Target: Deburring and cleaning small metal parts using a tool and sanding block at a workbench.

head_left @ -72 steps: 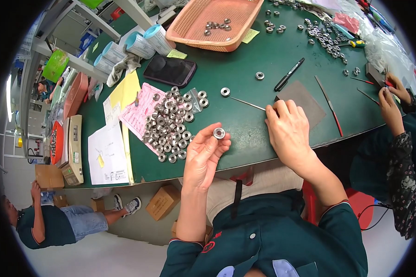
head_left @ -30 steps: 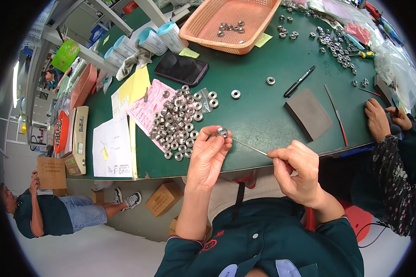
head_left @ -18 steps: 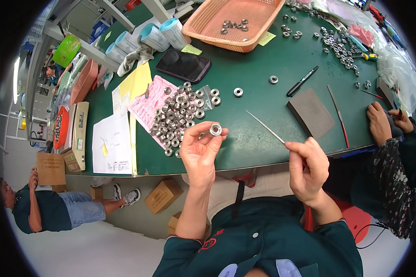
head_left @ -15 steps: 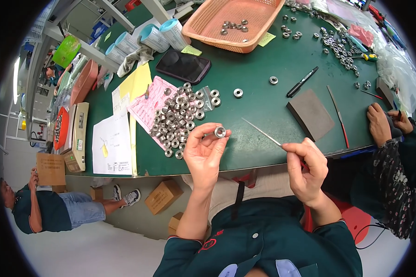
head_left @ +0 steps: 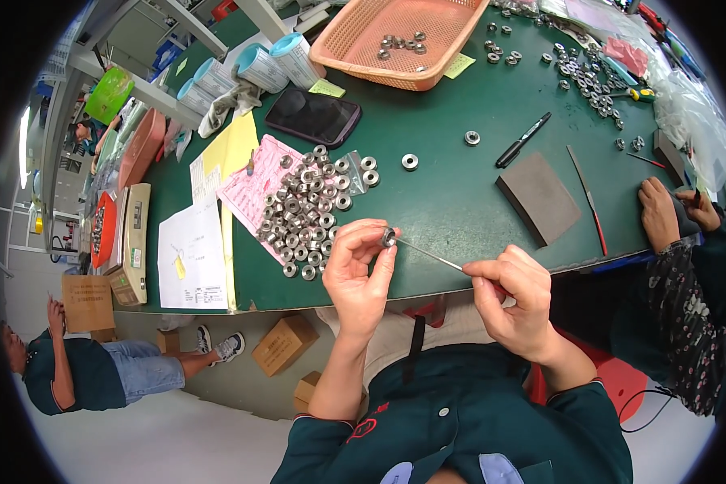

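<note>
1. The left hand (head_left: pixel 361 270) pinched a small ring (head_left: pixel 389 236) over the counter's (head_left: pixel 460 202) near edge.
2. The right hand (head_left: pixel 512 302) gripped a thin rod (head_left: pixel 429 253), its tip touching the ring.

Dark phone (head_left: pixel 313 116), screen face up and unlit, on the green worktop (head_left: pixel 460 202) just in front of the orange basket (head_left: pixel 395 36). Two small yellow-green note labels, one (head_left: pixel 327 88) between phone and basket, one (head_left: pixel 459 65) at the basket's right corner. Clear plastic bag (head_left: pixel 353 165) right of the phone, amid metal rings. Beige carton (head_left: pixel 133 242) at the worktop's left edge. Brown cardboard boxes (head_left: pixel 285 344) on the floor under the worktop; another box (head_left: pixel 86 302) further left.
</note>
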